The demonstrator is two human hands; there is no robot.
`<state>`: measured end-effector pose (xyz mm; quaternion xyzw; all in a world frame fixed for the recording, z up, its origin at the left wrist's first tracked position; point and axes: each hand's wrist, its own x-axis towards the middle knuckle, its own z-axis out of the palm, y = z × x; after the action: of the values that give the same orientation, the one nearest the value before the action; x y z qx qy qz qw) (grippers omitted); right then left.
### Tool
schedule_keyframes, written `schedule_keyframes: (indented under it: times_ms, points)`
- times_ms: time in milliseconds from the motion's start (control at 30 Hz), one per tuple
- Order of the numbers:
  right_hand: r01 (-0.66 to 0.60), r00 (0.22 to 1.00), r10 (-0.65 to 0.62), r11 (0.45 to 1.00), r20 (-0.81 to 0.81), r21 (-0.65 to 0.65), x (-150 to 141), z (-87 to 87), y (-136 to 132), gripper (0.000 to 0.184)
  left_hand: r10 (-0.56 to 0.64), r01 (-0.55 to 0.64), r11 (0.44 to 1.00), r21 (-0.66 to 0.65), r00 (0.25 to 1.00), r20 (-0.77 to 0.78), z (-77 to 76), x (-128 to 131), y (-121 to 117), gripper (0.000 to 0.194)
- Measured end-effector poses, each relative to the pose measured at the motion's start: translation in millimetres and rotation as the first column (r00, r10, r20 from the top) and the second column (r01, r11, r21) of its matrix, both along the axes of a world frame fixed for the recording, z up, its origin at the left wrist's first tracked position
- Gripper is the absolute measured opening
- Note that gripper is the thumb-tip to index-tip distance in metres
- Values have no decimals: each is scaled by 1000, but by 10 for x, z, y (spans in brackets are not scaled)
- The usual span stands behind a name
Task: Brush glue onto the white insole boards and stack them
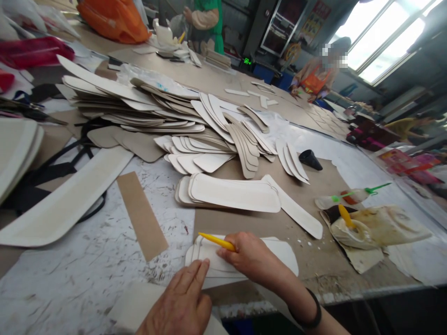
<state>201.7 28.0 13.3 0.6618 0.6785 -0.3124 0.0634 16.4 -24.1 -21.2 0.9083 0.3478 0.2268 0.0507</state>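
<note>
My right hand (253,256) is closed around a yellow pointed tool (214,240), its tapered tip sticking out to the left. Which working end it has is hidden by the fingers. Beneath that hand lies a fanned stack of white, round-cornered strips (281,255) near the table's front edge. At the stack's left end my left hand (181,298) rests with its fingers stretched out, fingertips on the strips. Just beyond, a second stack of similar white pieces (233,193) sits on brown sheet material, with a single strip (302,216) slanting out on its right.
Behind are large piles of curved white pieces (139,107). A brown rectangular strip (142,216) lies left. On the right stand a crusted pot (352,232) with a yellow handle in it and small bottles (356,195). A co-worker in an orange apron (314,81) works across the table.
</note>
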Motion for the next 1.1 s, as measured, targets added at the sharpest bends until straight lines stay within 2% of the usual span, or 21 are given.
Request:
schedule_keyframes:
  times_ms: [133, 267, 433, 900, 1000, 1100]
  points:
    - [-21, 1000, 22, 996, 12, -85, -10, 62, 34, 21, -17, 16, 1000, -19, 998, -57, 45, 21, 42, 31]
    - [-43, 998, 47, 993, 35, -108, -18, 113, 54, 23, -39, 37, 999, -18, 994, -103, 62, 26, 75, 29]
    - [-74, 994, 82, 991, 70, -109, -19, 133, 56, 24, -42, 31, 996, -79, 990, -132, 89, 45, 95, 23]
    - [-114, 988, 119, 992, 103, -50, 1, 71, 41, 25, -92, 71, 993, -99, 969, -228, 157, 70, 150, 35]
    - [-122, 988, 124, 992, 94, -26, 6, 72, 28, 24, -119, 102, 991, -86, 966, -230, 119, 71, 160, 34]
    - [-129, 988, 130, 991, 83, -25, 40, 115, 6, 25, -165, 157, 986, -51, 943, -289, -9, 43, 177, 41]
